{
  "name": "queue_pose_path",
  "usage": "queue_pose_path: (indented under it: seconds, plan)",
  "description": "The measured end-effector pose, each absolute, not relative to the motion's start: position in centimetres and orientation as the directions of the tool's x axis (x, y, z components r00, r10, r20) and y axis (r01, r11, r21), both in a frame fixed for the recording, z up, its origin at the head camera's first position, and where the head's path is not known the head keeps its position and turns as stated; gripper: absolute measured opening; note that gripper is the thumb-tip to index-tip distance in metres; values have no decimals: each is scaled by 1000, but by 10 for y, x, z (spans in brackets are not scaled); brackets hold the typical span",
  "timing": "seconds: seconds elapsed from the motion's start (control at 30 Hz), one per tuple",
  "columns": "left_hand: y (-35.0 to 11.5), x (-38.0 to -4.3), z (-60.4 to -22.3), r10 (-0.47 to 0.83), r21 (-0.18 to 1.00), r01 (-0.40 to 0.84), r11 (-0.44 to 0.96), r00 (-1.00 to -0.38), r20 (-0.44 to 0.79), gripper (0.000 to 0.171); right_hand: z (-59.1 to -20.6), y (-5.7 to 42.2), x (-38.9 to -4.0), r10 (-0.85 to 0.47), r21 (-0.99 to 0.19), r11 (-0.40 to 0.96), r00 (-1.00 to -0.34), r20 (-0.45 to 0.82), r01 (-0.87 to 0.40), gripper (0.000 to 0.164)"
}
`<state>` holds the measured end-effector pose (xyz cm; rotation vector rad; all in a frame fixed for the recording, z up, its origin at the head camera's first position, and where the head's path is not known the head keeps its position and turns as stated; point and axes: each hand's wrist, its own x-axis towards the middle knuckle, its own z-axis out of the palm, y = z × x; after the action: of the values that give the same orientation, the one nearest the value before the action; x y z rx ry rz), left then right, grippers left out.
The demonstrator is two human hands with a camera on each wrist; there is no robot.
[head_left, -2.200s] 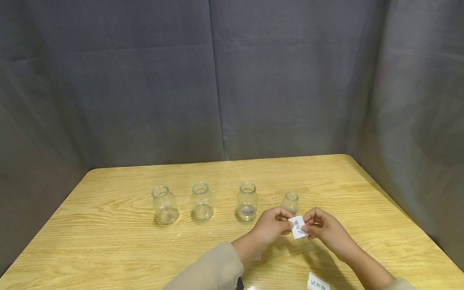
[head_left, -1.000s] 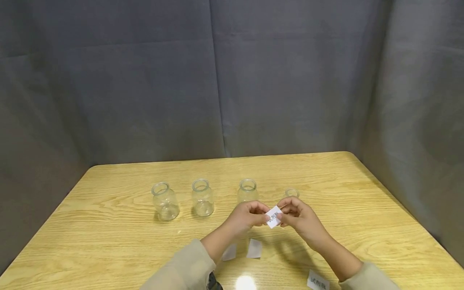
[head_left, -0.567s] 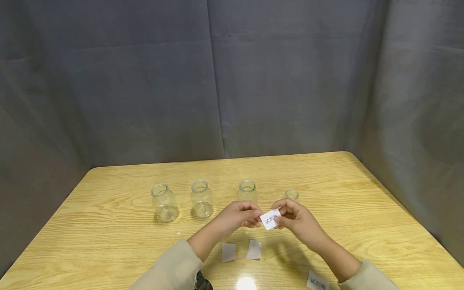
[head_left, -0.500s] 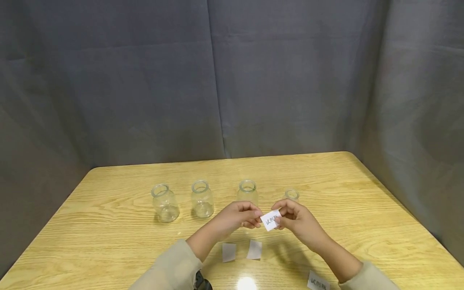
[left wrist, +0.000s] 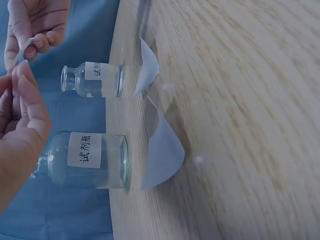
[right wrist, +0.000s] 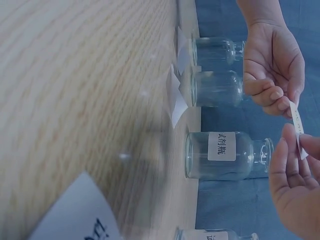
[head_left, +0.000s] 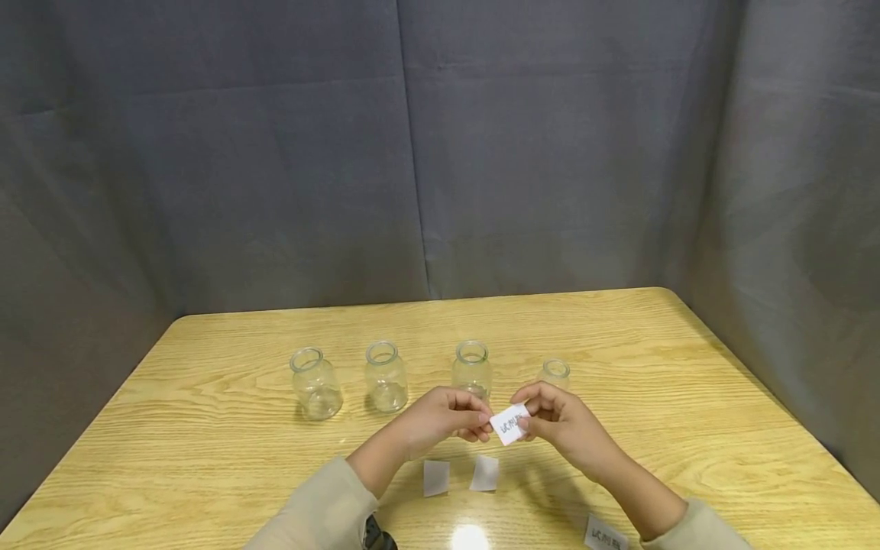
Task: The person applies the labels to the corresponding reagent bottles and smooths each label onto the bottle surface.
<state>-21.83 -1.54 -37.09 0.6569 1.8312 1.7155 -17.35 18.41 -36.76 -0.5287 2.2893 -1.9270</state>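
Observation:
In the head view a small white label (head_left: 509, 424) with dark printed characters is held above the table. My left hand (head_left: 440, 420) pinches its left corner, and my right hand (head_left: 564, 424) pinches its right side between thumb and fingers. Behind the hands stand two glass jars: a larger one (head_left: 471, 367) and a smaller one (head_left: 555, 371), both partly hidden in the head view. Each carries a white printed label in the left wrist view, on the large jar (left wrist: 60, 160) and on the small jar (left wrist: 97, 87).
Two glass jars without visible labels, the far-left jar (head_left: 318, 386) and its neighbour (head_left: 386, 378), stand left. Two blank paper pieces, one left (head_left: 436, 478) and one right (head_left: 484, 473), lie before the hands. Another printed label (head_left: 605, 533) lies at the front right.
Both hands have moved left with the label, which has turned so its characters read nearly level. The blank papers, earlier covered by the left arm, now show. The jars have stayed put.

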Motion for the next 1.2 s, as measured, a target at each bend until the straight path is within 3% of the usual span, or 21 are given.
queue_pose_path:
  seconds: [0.3, 0.8, 1.2]
  plan:
    - [-19, -221, -372, 694, 997, 8, 80, -718, -50, 19, -370, 183, -176, -349, -975, 105, -925, 148, -196, 24]
    - [-19, -221, -380, 689, 997, -65, 29, -722, -67, 19, -371, 179, -175, -357, -982, 78, -925, 131, -170, 25]
    - [-19, -225, -387, 667, 993, -117, -31, -742, -67, 16, -371, 174, -177, -320, -974, 151, -941, 112, -168, 26]
